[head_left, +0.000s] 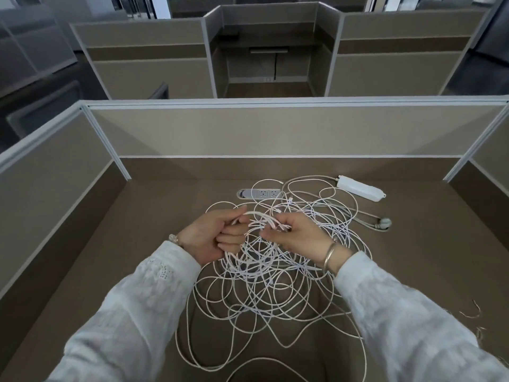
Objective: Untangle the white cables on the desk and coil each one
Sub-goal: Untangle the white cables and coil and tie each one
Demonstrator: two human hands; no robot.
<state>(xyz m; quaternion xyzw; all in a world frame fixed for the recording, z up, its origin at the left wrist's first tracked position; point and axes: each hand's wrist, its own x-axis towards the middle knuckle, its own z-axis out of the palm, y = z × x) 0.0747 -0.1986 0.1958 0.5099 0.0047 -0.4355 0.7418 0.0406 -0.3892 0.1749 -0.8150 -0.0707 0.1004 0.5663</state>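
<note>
A big tangle of thin white cables (264, 293) lies spread over the brown desk (143, 244), from its middle down to the near edge. My left hand (212, 235) is closed around a short bundle of white cable strands, lifted a little above the pile. My right hand (296, 237) pinches the other end of the same bundle, so the strands arch between the two hands. Loops hang from both hands down into the pile. Which strands belong to which cable cannot be told.
A white power strip (360, 188) lies at the back right, its thicker grey cord running to a plug (384, 223) on the right. A built-in socket panel (259, 193) sits in the desk behind the pile. Partition walls (275, 130) enclose the desk on three sides.
</note>
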